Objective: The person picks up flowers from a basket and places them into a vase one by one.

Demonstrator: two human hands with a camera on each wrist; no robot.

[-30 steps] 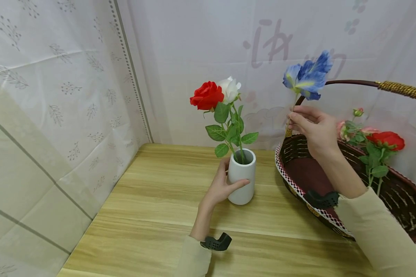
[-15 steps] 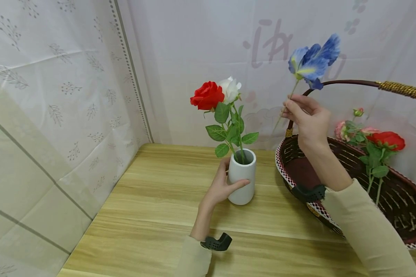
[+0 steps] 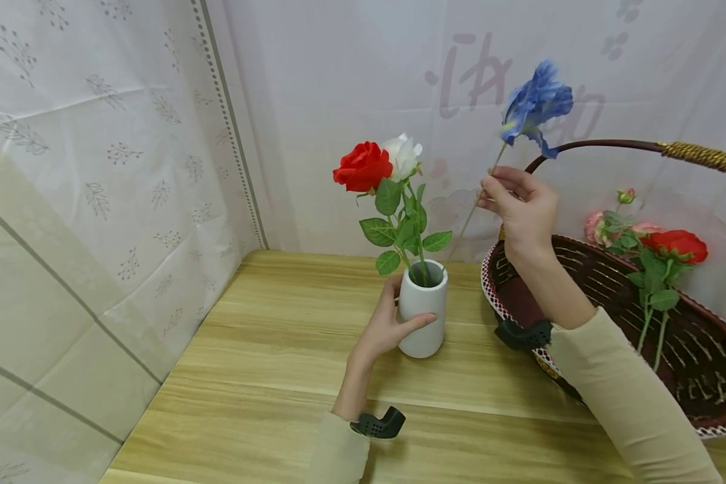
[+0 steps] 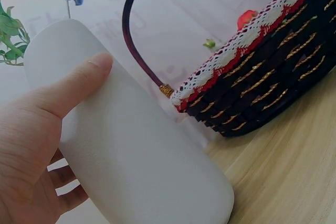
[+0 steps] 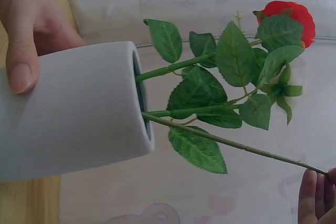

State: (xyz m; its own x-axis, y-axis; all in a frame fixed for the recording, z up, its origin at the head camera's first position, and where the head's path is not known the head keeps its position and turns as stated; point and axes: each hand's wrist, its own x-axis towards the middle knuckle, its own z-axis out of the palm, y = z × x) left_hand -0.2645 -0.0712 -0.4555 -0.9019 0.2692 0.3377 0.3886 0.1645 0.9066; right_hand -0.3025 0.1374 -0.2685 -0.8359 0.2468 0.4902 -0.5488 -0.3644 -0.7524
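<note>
A white vase (image 3: pixel 423 316) stands upright on the wooden table, and my left hand (image 3: pixel 390 329) grips it round its left side, thumb across the front. A red rose (image 3: pixel 363 167) and a white rose (image 3: pixel 402 156) lean in it on leafy green stems. Up to the right, my right hand (image 3: pixel 529 208) pinches the thin stem of a blue iris (image 3: pixel 535 107) between thumb and fingers. The iris stem (image 5: pixel 226 140) slants down from the hand, and its lower end is at the vase mouth in the right wrist view.
A dark woven basket (image 3: pixel 490 286) with lace trim and an arched handle (image 3: pixel 617 143) stands at the right, partly behind my right forearm. Another red rose (image 3: pixel 677 246) and pink flowers (image 3: pixel 597 228) lean in it. Patterned white cloth (image 3: pixel 339 81) hangs behind the table.
My right hand has carried the blue iris left from over the basket, tilting its stem so the lower end has come to the vase mouth. My left hand has stayed on the vase.
</note>
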